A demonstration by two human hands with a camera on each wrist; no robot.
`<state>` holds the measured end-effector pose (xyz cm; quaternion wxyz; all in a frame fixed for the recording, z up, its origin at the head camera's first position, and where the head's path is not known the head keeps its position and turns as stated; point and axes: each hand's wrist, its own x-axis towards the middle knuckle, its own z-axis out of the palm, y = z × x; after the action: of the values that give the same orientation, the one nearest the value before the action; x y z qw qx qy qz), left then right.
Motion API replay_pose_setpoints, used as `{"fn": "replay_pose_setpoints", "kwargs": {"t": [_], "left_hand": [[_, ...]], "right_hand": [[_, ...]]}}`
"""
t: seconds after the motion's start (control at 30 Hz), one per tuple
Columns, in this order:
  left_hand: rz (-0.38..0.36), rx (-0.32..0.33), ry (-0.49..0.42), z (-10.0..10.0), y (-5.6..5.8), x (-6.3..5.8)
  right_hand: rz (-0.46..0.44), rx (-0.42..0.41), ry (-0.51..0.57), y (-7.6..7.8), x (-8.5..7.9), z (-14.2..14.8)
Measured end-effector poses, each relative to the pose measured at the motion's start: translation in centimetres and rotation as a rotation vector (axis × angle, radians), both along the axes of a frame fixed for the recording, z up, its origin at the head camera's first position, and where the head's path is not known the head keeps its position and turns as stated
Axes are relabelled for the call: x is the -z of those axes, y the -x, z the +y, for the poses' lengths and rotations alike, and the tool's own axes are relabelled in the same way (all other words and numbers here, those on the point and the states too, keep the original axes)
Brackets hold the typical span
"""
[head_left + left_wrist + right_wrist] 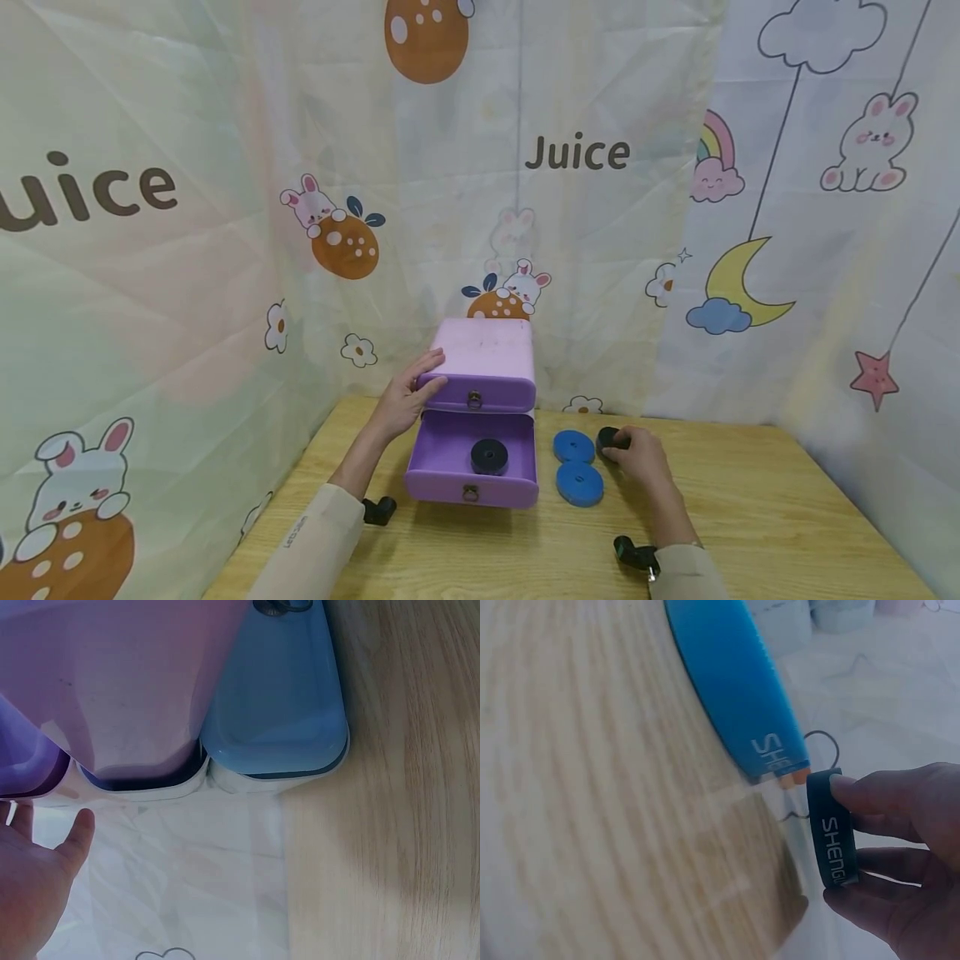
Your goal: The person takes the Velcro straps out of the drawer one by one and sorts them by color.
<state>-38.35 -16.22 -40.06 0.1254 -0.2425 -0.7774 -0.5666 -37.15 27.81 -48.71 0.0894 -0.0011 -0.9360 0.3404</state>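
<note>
A pink-topped drawer unit [483,346] with purple fronts stands on the table. My left hand [402,398] rests against its upper left corner, fingers extended and thumb over the upper drawer's front [510,394]. Below, the lower drawer [420,454] is pulled out and holds a black disc [490,457] with a centre hole. To the right, my right hand [637,454] pinches a second dark disc [831,829] between thumb and fingers; white letters run along its rim. Beside it lie two blue discs, a rear one [573,447] and a front one [580,484].
The wooden table [750,517] backs onto a printed cloth [600,275] with rabbits and flowers. Another cloth wall [187,333] rises along the left side. Black devices are worn at the left wrist [380,510] and right wrist [635,552].
</note>
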Motion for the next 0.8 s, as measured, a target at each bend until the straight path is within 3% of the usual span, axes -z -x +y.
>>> {"fn": "replay_pose_setpoints", "kwargs": {"t": [0.8], "left_hand": [[-0.017,-0.006,-0.018,0.17,0.03,-0.09]], "right_hand": [[-0.026,0.008,-0.017,0.11,0.65,-0.39]]}}
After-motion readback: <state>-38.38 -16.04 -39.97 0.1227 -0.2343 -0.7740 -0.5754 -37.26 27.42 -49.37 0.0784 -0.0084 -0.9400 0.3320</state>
